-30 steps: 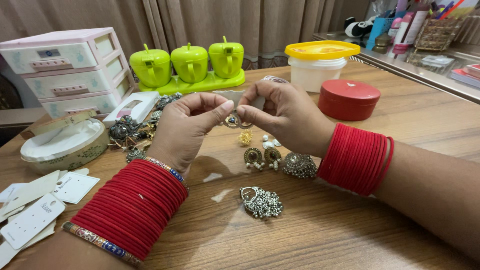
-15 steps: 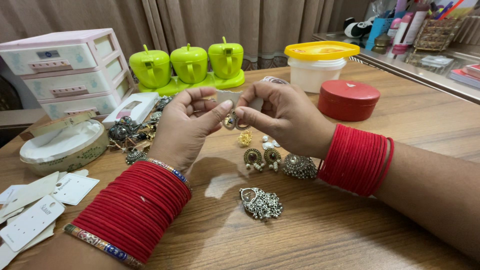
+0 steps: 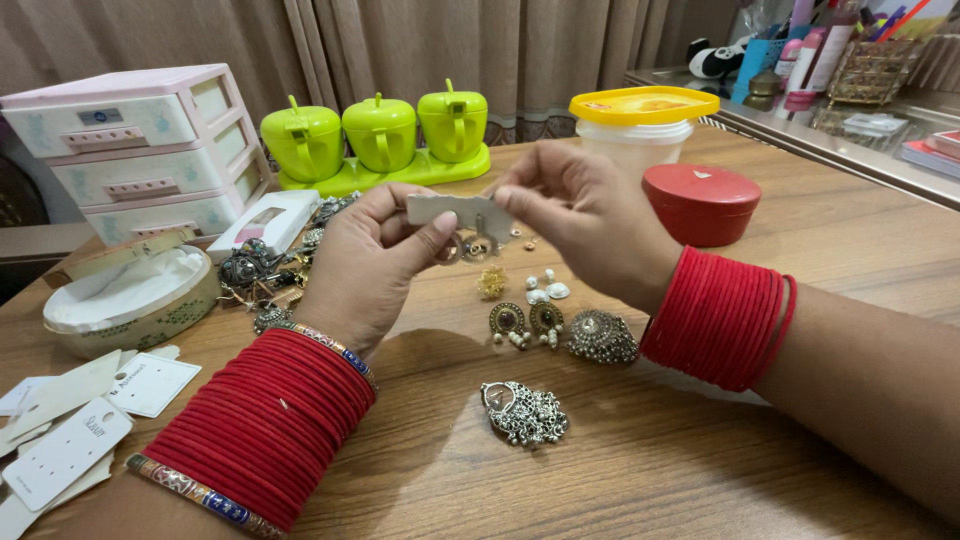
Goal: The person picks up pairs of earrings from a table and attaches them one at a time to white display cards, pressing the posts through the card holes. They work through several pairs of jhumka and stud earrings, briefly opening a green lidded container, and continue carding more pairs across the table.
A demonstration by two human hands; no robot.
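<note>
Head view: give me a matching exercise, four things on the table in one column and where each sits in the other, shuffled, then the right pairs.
Things:
1. earring card
2. red round box
3. silver earring
4. pink drawer unit

Places:
A. far left of the table, beside the green apple-shaped jars
B. lying flat on the wood nearest the camera, between the two forearms
C. held up between the left hand and the right hand
D. right of the hands, in front of the yellow-lidded tub

Pairs: 1-C, 2-D, 3-B, 4-A
</note>
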